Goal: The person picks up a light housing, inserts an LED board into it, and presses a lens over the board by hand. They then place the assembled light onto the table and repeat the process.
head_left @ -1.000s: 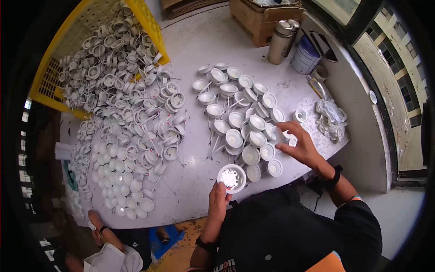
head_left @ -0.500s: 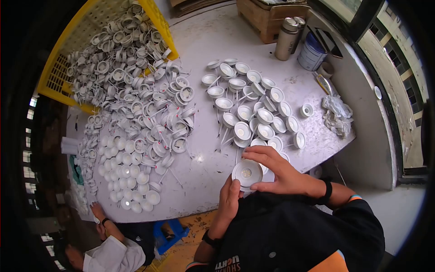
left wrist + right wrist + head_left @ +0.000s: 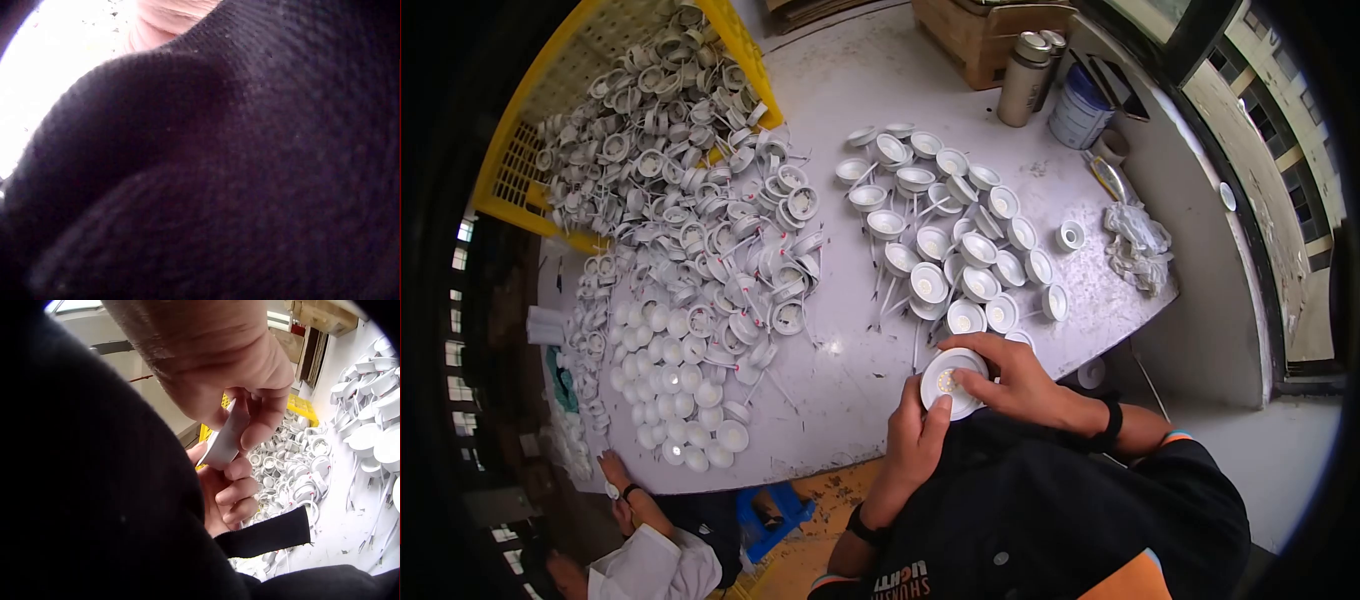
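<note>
Both hands hold a white round downlight (image 3: 941, 364) close to the person's body, its open face up. Small yellowish LED dots show in its middle. The left hand (image 3: 913, 448) grips the near side, thumb on the rim. From the right, the right hand (image 3: 1032, 388) curls its fingers round the far edge, while its thumb presses inside near the dots. Seen from the side in the right wrist view, the downlight (image 3: 223, 447) sits between the fingers of both hands. Dark knit fabric (image 3: 250, 156) hides most of the left wrist view.
Beyond the hands stands a group of finished-looking downlights (image 3: 928, 284) with cables. A heap of white housings (image 3: 690, 240) spills from a yellow crate (image 3: 505, 170); domed white covers (image 3: 670, 380) lie nearer. Flasks (image 3: 1022, 80), a tin (image 3: 1080, 112) and crumpled plastic (image 3: 1138, 245) line the right. Another person (image 3: 655, 565) sits lower left.
The right hand has come from beside the downlight group to the one in the left hand and now grips it. Its silvery inside now shows a white ring around yellowish dots.
</note>
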`<state>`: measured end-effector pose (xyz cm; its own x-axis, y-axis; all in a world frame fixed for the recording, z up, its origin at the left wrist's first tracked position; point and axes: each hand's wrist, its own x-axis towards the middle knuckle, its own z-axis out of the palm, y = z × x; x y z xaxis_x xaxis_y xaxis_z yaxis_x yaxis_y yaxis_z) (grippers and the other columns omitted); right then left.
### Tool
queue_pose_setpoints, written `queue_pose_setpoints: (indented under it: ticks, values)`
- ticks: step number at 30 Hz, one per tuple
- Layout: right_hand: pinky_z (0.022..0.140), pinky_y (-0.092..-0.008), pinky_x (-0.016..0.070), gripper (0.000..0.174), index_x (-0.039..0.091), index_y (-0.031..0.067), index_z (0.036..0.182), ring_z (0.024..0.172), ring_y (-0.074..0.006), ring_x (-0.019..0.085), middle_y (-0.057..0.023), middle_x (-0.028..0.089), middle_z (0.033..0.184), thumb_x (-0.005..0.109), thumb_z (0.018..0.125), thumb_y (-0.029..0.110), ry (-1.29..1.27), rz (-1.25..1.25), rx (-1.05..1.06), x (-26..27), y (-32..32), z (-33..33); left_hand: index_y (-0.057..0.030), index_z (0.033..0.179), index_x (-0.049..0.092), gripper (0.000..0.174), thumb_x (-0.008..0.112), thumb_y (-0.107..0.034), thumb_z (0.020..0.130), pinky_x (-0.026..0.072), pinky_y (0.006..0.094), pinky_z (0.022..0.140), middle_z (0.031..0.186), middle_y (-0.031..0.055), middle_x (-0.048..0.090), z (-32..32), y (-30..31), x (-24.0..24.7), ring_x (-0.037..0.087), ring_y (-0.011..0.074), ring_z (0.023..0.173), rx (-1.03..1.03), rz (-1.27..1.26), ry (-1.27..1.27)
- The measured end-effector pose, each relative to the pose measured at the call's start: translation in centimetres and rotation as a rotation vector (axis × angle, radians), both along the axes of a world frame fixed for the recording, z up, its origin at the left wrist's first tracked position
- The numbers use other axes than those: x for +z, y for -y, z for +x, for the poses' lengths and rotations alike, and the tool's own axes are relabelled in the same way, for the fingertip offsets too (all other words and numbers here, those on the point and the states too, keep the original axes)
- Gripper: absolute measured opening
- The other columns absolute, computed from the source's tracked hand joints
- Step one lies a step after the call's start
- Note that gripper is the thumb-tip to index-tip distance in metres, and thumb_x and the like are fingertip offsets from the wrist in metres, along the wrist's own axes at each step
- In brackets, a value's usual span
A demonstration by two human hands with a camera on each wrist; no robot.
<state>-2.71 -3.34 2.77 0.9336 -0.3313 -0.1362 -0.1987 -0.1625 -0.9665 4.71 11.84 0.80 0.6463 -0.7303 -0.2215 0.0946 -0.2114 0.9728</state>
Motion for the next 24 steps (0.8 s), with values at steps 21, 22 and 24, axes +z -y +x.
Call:
queue_pose_setpoints:
  ticks: [21,22,24]
  values:
    - [0.065,-0.0266,0.0468,0.039,0.051,0.0026,0.119,0.075,-0.013,0.057,-0.0107,0.06,0.095,0.053,0.08,0.005,-0.004,0.2,0.012,-1.1,-0.3,0.2,0.0018,0.095,0.054,0.026,0.055,-0.021,0.084,0.0466,0.0364,0.067,0.083,0.0191,0.061,1.2,-0.5,-0.5,0.062,0.0315,0.077,-0.024,0.09,0.108]
    - [0.068,-0.0264,0.0475,0.04,0.051,0.0031,0.12,0.079,-0.0138,0.058,-0.0111,0.059,0.098,0.053,0.08,0.005,0.018,0.209,0.012,-1.2,-0.3,0.2,0.0018,0.095,0.054,0.026,0.055,-0.021,0.084,0.0466,0.0364,0.067,0.083,0.0191,0.061,1.3,-0.5,-0.7,0.062,0.0315,0.077,-0.025,0.092,0.106]
    - [0.072,-0.025,0.047,0.041,0.051,0.0043,0.121,0.085,-0.0142,0.058,-0.0112,0.059,0.103,0.054,0.08,0.006,-0.012,0.195,0.021,-1.8,-0.2,0.3,-0.0001,0.097,0.054,0.027,0.058,-0.023,0.083,0.0472,0.0353,0.067,0.086,0.0174,0.063,1.6,-0.3,-0.9,0.062,0.0318,0.079,-0.04,0.129,0.125]
